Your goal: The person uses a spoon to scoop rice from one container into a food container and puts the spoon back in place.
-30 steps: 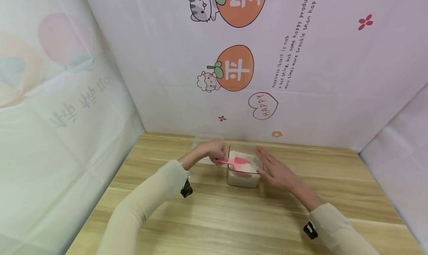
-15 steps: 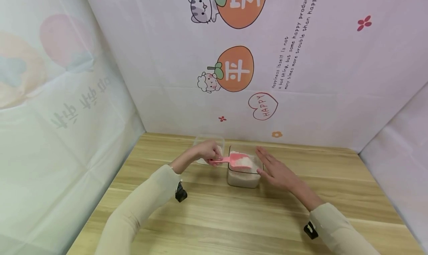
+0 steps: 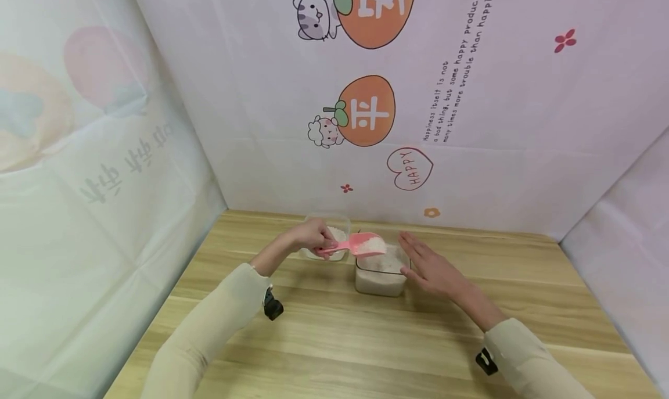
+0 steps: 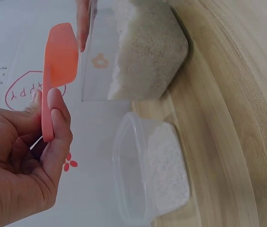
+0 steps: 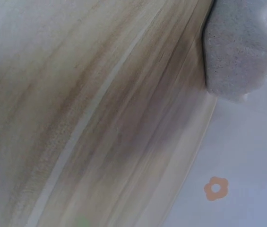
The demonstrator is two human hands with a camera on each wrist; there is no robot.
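My left hand (image 3: 313, 236) pinches the handle of a pink scoop (image 3: 360, 245), thumb on one side and fingers on the other. White grains, which look like rice, lie in the scoop's bowl. The scoop hangs over the left rim of a clear square container (image 3: 380, 283) with more grains inside. In the left wrist view the scoop (image 4: 60, 56) is above the gap between that container (image 4: 147, 52) and a smaller clear tub (image 4: 166, 170), part filled with white grains. My right hand (image 3: 431, 268) rests straight-fingered against the square container's right side; the right wrist view shows only part of it.
The tub (image 3: 338, 234) stands left of the square container, partly behind my left hand. Both are on a wood-grain table (image 3: 334, 341). A white printed sheet (image 3: 282, 155) rises behind the table, with more sheets at the left and right sides.
My left hand has lifted the scoop out of the square container, grains in it, and moved it left toward the tub. My right hand has stayed against the container.
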